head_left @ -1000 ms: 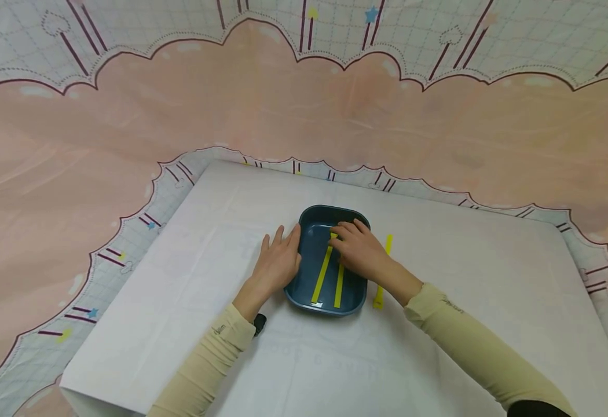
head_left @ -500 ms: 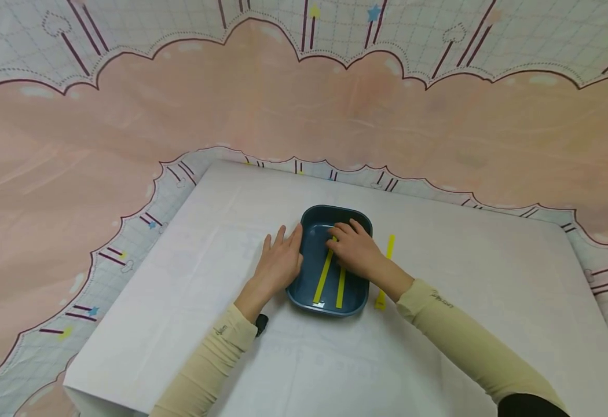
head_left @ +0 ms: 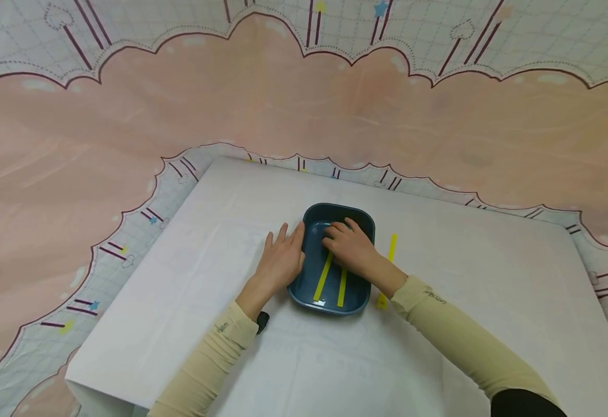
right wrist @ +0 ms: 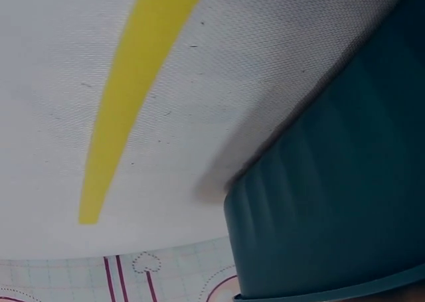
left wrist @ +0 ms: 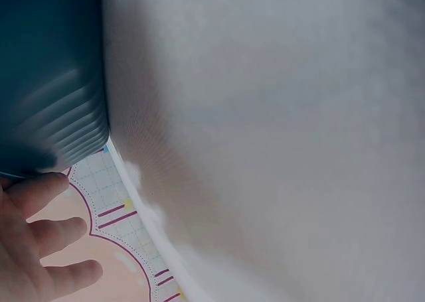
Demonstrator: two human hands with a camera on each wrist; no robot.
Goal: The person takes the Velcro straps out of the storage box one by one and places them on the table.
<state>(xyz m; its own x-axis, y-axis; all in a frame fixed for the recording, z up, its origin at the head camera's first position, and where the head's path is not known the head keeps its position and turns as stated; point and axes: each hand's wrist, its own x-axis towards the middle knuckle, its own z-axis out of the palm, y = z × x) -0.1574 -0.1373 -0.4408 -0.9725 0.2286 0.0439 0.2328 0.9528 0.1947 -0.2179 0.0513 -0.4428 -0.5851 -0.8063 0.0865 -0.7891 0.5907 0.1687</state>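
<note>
A dark blue tray (head_left: 311, 292) with rounded corners lies on the white table. Two narrow, flat yellow strips (head_left: 322, 280) lie lengthwise inside it, their far ends hidden beneath my right hand (head_left: 351, 249). That hand reaches in over the right rim, its bent fingers low over the tray's floor at the left strip's far end; I cannot tell whether they pinch the strip. My left hand (head_left: 280, 258) lies along the left side, fingers extended and forefinger at the rim. In the left wrist view, a fingertip (left wrist: 50, 186) meets the tray's edge and the other fingers are spread.
Another yellow strip (head_left: 393, 248) lies on the table just right of the tray, partly behind my right wrist; its near end looks wider. The white tabletop (head_left: 471, 260) spreads around the tray. A patterned pink and white cloth (head_left: 179, 116) hangs behind the table.
My right hand has slid slightly left across the tray, covering the far end of the left strip, which showed earlier. My left hand keeps its place at the rim. The view has shifted a little.
</note>
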